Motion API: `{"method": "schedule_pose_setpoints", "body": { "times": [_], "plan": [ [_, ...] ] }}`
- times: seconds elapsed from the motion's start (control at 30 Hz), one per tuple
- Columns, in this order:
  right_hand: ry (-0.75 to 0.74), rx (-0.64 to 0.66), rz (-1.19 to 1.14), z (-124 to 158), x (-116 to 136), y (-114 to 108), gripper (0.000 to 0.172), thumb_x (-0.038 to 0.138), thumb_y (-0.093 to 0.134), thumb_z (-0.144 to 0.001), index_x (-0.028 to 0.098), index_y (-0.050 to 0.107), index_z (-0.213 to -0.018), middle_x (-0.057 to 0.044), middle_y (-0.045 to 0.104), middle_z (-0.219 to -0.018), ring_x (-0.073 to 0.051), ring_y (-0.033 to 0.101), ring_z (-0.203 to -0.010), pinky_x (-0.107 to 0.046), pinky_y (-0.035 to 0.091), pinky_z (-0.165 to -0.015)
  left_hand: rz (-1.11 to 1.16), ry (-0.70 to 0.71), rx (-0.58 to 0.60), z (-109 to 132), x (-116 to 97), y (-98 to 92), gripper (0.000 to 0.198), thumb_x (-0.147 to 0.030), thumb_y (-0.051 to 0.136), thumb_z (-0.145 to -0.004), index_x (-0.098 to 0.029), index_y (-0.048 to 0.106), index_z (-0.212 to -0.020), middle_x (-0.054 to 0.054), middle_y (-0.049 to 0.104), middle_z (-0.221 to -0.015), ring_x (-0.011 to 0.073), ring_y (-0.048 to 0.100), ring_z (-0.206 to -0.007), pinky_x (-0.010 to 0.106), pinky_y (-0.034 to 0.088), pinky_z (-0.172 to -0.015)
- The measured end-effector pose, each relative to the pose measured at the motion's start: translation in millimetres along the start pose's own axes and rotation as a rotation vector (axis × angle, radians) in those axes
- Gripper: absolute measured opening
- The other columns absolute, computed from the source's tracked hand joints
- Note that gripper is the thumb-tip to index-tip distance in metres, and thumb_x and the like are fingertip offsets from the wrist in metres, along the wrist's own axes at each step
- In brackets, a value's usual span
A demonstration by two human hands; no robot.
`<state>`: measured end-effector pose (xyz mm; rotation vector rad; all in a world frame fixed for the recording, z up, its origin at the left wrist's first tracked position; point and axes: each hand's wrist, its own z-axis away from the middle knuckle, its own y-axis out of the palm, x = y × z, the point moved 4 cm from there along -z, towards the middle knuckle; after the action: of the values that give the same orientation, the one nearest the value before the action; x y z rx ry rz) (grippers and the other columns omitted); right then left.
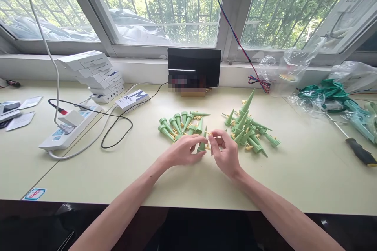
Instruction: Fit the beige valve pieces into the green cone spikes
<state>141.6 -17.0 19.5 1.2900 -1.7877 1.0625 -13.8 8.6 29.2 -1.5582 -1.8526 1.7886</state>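
A green plant watering spike (202, 144) stands point up on the table, with a yellow valve part low on its right side. My left hand (185, 150) curls around this spike, thumb and fingers closed on its base. Close on the right, my right hand (225, 153) pinches at a small yellow piece (208, 133) beside the spike; the fingertips partly hide it. Several green spikes with yellow valves (176, 121) lie fanned out beyond my left hand. A looser heap of similar spikes (244, 129) lies beyond and right of my right hand.
A dark screen (194, 66) stands by the window. At left are a power strip (70, 127) with cables, stacked white boxes (94, 74) and a flat box (132, 100). At right lie a screwdriver (361, 152), green material (324, 94) and clear plastic bags.
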Motion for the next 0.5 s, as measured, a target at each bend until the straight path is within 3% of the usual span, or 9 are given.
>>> {"method": "schedule_pose_setpoints", "body": {
  "times": [0.33,0.5],
  "plan": [
    [-0.072,-0.030,0.023,-1,1,0,0.009,0.029,0.056,-0.095,0.021,0.059,-0.098,-0.002,0.063,-0.084,-0.009,0.056,-0.052,-0.024,0.048,-0.049,-0.004,-0.004,-0.371,-1,13,-12.7,0.019,-0.021,0.059,-0.090,-0.021,0.059,-0.110,0.003,0.059,-0.097,0.0065,0.058,-0.064,0.018,0.051,-0.056],
    [-0.074,-0.007,0.049,-1,0,2,0.010,0.029,0.055,-0.096,0.020,0.059,-0.097,-0.002,0.063,-0.084,-0.009,0.055,-0.051,-0.024,0.048,-0.051,-0.028,0.004,-0.421,0,15,-13.8,0.022,-0.020,0.059,-0.091,-0.022,0.057,-0.113,0.002,0.058,-0.096,0.0071,0.056,-0.065,0.018,0.051,-0.054]
  ]
}}
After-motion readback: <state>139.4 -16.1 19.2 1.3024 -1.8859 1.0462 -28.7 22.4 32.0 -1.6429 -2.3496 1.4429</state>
